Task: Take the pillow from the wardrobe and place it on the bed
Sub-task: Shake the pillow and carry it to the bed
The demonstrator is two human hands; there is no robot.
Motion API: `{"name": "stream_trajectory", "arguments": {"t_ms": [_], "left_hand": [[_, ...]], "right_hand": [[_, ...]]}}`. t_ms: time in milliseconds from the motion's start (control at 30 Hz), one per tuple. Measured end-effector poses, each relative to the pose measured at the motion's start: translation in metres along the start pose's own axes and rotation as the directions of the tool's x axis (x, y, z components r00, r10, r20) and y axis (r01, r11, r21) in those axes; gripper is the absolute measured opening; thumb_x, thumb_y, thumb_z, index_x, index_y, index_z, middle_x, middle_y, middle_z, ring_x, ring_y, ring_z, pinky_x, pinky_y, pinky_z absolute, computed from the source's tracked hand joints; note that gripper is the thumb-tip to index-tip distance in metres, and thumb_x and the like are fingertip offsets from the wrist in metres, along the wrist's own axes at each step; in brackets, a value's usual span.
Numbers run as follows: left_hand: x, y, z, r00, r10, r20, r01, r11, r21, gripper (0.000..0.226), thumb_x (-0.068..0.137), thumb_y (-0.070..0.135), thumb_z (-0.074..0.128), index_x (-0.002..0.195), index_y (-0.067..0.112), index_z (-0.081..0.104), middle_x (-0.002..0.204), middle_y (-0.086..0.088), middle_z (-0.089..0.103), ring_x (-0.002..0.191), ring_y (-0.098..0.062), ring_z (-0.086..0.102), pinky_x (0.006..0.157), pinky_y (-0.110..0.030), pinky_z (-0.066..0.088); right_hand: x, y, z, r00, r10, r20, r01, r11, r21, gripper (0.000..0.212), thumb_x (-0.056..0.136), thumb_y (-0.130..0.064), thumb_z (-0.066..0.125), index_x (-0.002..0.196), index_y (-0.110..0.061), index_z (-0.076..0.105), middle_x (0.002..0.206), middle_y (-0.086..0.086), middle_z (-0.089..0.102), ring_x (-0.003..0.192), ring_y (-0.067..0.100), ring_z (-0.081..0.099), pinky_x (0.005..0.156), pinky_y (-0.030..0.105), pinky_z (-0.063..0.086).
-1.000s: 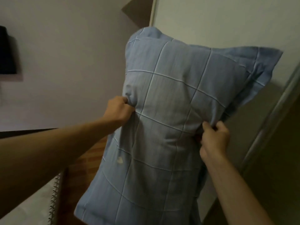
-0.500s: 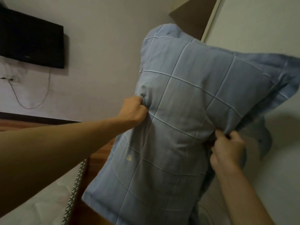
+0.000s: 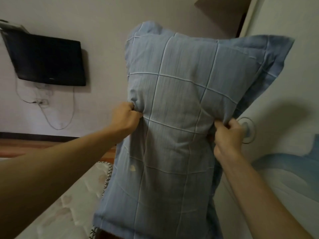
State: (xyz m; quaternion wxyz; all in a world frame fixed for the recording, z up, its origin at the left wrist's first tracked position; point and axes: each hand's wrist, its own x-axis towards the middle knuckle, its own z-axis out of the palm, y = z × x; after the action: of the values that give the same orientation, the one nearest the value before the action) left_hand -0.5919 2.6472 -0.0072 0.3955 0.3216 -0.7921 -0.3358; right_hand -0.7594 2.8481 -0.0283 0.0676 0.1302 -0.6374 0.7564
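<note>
A light-blue pillow (image 3: 176, 118) with thin white grid lines hangs upright in front of me, held in the air. My left hand (image 3: 125, 118) pinches its left edge at mid-height. My right hand (image 3: 227, 135) grips a bunch of fabric on its right edge. The bed (image 3: 57, 204), with a pale patterned cover, lies low at the left, below and beside the pillow's bottom corner. The white wardrobe door (image 3: 284, 100) stands just behind the pillow on the right.
A black flat screen (image 3: 46, 61) hangs on the pale wall at the left, with cables dropping to a socket (image 3: 43, 102). A round door handle (image 3: 248, 130) sits just behind my right hand. Reddish-brown floor (image 3: 25, 144) shows beyond the bed.
The view has swung left: the screen and the bed have come further into sight. Both hands keep the same grip, and the pillow now hangs more upright and centred.
</note>
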Motion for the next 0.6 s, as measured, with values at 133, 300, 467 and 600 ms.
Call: {"name": "stream_trajectory", "arguments": {"t_ms": [133,300,467,600], "left_hand": [[0.034,-0.013,0.006,0.997,-0.046,-0.058,0.045,0.999,-0.02,0.022,0.085,0.012,0.065,0.078,-0.008,0.06,0.085,-0.027,0.065,0.088,-0.04,0.063,0.081,-0.051,0.052],[0.088,-0.049,0.019,0.994,-0.086,-0.068,0.087,0.996,0.005,0.026,0.087,0.014,0.063,0.087,-0.012,0.061,0.089,-0.031,0.064,0.088,-0.043,0.062,0.081,-0.054,0.052],[0.158,-0.083,0.027,0.996,-0.06,-0.068,0.06,0.998,-0.007,0.026,0.089,0.014,0.061,0.092,-0.012,0.063,0.094,-0.029,0.065,0.091,-0.042,0.062,0.085,-0.054,0.051],[0.22,-0.104,0.028,0.994,-0.061,-0.093,0.058,0.998,-0.03,0.025,0.088,0.013,0.061,0.09,-0.013,0.061,0.092,-0.03,0.064,0.089,-0.042,0.061,0.083,-0.054,0.051]], "right_hand": [[0.037,0.009,0.047,0.998,0.004,0.057,-0.004,1.0,0.004,0.02,0.085,-0.016,0.066,0.068,-0.021,0.057,0.091,0.019,0.068,0.095,0.042,0.066,0.081,0.062,0.056],[0.075,0.032,0.11,0.991,-0.024,0.132,0.02,0.999,0.03,0.033,0.088,-0.017,0.064,0.064,-0.039,0.067,0.075,-0.005,0.068,0.083,0.026,0.067,0.085,0.057,0.058],[0.113,0.054,0.175,0.987,-0.012,0.16,0.009,1.0,0.023,0.028,0.09,-0.018,0.065,0.065,-0.031,0.064,0.078,-0.003,0.066,0.092,0.03,0.067,0.089,0.055,0.056],[0.146,0.067,0.234,0.986,0.008,0.168,-0.016,0.999,0.05,0.016,0.092,-0.012,0.063,0.077,-0.017,0.064,0.087,0.008,0.066,0.101,0.039,0.065,0.092,0.059,0.054]]}}
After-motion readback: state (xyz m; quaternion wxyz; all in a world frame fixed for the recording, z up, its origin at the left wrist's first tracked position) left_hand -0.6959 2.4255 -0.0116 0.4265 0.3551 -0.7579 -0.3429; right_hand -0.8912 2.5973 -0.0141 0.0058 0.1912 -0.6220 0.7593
